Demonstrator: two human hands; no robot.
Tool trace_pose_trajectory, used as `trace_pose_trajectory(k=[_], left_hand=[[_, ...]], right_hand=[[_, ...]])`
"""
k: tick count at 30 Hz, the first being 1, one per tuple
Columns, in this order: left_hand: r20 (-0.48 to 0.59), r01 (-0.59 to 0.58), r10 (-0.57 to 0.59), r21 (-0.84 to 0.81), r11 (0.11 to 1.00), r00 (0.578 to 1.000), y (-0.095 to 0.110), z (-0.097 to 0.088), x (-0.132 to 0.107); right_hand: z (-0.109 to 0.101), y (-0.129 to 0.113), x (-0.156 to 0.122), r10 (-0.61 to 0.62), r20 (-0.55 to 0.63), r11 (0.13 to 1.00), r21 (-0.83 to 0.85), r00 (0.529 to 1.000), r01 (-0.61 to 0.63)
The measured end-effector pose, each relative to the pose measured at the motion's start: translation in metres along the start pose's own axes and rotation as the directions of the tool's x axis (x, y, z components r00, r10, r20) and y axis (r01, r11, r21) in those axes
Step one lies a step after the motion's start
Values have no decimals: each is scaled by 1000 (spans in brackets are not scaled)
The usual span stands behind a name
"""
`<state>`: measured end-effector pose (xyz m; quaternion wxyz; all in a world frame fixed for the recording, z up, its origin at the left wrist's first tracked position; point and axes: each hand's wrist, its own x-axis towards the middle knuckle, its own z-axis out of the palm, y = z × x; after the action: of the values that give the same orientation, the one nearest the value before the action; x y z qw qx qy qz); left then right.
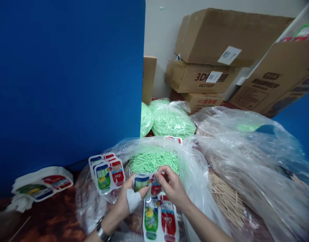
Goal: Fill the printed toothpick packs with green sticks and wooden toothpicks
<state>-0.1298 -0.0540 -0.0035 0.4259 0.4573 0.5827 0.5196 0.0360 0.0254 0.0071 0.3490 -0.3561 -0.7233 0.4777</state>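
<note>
My left hand (125, 200), with a white wrap at the thumb base and a watch at the wrist, grips a printed two-part pouch (140, 182), green on one side and red on the other. At its upper right edge, my right hand (173, 185) has thumb and fingers pinched together; what lies between those fingertips is too small to tell. Just beyond both hands, thin green sticks (154, 159) fill an opened clear plastic bag. Similar pouches (161, 218) lie below the hands. To the left, overlapping filled pouches (104, 178) rest on the plastic.
A thick stack of flat pouches (47, 181) lies far left beside a blue panel (69, 77). Brown sticks (227, 198) lie in clear plastic (257, 161) at right. Tied bags of green sticks (172, 122) and cardboard boxes (220, 37) stand behind.
</note>
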Motion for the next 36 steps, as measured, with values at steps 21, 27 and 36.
trace_pose_trajectory(k=[21, 27, 36], left_hand=[[-470, 244, 413, 837, 490, 781, -71, -123, -15], [-244, -47, 662, 920, 390, 709, -54, -85, -22], [429, -619, 453, 621, 480, 781, -54, 5, -47]], right_hand=[[-35, 49, -31, 435, 354, 534, -842, 828, 79], [-38, 52, -26, 486, 380, 607, -795, 787, 9], [-38, 60, -27, 401, 330, 664, -747, 855, -23]])
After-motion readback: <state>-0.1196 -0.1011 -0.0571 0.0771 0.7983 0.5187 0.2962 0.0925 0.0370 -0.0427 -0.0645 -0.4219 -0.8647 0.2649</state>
